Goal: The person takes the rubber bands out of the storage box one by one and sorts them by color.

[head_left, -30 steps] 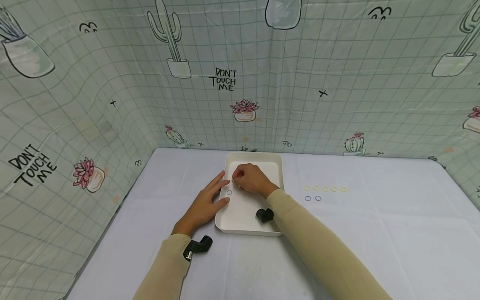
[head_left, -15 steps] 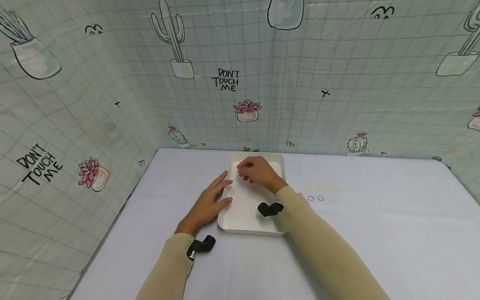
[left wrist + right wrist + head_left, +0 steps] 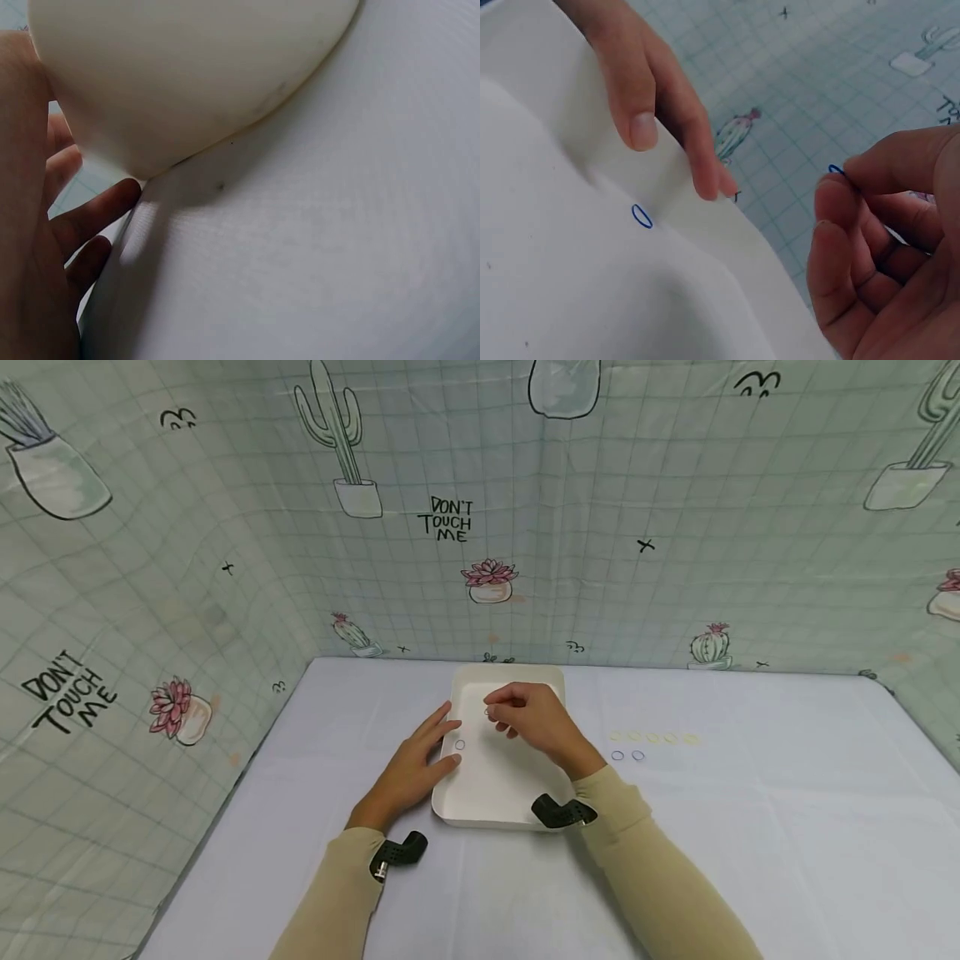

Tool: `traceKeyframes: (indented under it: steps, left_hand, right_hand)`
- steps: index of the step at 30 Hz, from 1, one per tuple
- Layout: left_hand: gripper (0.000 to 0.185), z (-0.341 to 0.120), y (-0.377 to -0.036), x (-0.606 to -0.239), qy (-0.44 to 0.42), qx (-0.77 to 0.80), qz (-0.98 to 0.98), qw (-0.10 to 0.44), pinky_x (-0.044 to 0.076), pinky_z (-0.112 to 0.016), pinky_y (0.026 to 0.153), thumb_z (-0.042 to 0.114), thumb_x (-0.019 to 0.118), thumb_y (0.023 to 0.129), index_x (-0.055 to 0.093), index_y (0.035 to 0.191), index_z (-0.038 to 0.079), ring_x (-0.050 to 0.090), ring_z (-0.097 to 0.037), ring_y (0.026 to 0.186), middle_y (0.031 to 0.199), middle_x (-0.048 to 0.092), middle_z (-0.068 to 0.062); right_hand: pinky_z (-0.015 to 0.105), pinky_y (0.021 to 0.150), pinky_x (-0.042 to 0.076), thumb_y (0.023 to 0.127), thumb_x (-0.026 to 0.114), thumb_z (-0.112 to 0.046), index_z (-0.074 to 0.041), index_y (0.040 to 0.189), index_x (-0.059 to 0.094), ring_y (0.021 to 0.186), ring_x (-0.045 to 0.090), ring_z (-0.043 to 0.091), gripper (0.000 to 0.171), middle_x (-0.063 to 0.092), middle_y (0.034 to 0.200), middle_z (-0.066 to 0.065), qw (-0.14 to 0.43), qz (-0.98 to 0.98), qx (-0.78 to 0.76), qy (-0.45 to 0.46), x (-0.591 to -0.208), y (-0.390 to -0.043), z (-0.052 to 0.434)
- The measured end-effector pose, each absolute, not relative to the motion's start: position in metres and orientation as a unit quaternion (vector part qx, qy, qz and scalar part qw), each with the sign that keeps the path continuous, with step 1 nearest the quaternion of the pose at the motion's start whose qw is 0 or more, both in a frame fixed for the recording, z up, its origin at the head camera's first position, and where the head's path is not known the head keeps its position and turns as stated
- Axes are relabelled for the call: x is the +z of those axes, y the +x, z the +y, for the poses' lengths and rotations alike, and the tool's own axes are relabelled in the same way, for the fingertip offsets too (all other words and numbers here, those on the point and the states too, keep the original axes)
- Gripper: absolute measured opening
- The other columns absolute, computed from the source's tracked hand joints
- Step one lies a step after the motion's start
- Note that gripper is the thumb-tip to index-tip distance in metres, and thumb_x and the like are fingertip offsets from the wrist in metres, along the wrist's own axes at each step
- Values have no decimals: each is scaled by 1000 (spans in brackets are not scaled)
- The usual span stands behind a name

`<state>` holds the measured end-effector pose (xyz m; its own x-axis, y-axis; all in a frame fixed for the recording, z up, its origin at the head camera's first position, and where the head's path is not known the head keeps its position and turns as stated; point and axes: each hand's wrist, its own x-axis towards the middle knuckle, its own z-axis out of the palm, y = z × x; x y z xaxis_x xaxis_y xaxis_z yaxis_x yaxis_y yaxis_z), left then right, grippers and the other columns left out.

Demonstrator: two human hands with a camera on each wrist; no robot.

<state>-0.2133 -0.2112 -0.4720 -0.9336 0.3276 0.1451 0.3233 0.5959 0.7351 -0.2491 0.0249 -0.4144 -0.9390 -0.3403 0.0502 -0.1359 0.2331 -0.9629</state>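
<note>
The white rectangular tray (image 3: 487, 793) lies on the table. My right hand (image 3: 538, 720) is above the tray, pinching a small thin blue ring (image 3: 832, 168) between thumb and index finger, as the right wrist view shows. Another blue ring (image 3: 635, 214) lies in the tray near its left wall. Beside that ring, my left hand (image 3: 408, 774) rests at the tray's left edge with fingers spread; its thumb (image 3: 643, 133) reaches over the rim. In the left wrist view its fingers (image 3: 97, 214) are along the tray's outer side.
On the white-covered table (image 3: 750, 835), right of the tray, lies a row of several pale yellow rings (image 3: 647, 738). Two blue rings lie in front of them, among them one blue ring (image 3: 632, 756). A patterned cloth (image 3: 600, 510) stands behind the table and along its left.
My right hand has lifted from the tray's left side and shifted right, carrying the blue ring in its fingertips. The left hand stays in place at the tray edge.
</note>
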Motion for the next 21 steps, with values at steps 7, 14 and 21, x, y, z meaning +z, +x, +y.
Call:
traceKeyframes:
  steps: [7, 14, 21]
  left_hand:
    - [55, -212, -214, -470, 178, 404, 897, 6, 23, -51, 118, 26, 64, 97, 50, 149, 15, 20, -18, 150, 165, 21, 10]
    - [54, -218, -212, -470, 184, 405, 896, -1, 24, -54, 117, 26, 63, 98, 50, 148, 14, 20, -21, 150, 164, 22, 11]
    - [54, -214, -214, -473, 189, 409, 893, -6, 24, -54, 117, 27, 63, 98, 50, 149, 14, 21, -20, 150, 164, 21, 11]
  right_hand:
    - [35, 69, 57, 95, 67, -15, -5, 110, 73, 85, 66, 40, 19, 70, 97, 20, 63, 805, -566, -167, -409, -229, 42]
    - [36, 73, 58, 93, 68, -11, -4, 109, 73, 86, 66, 38, 18, 70, 98, 21, 32, 762, -630, -148, -412, -212, 61]
    - [37, 75, 58, 94, 67, -11, -2, 112, 72, 87, 65, 41, 20, 71, 97, 15, 23, 746, -651, -138, -415, -206, 91]
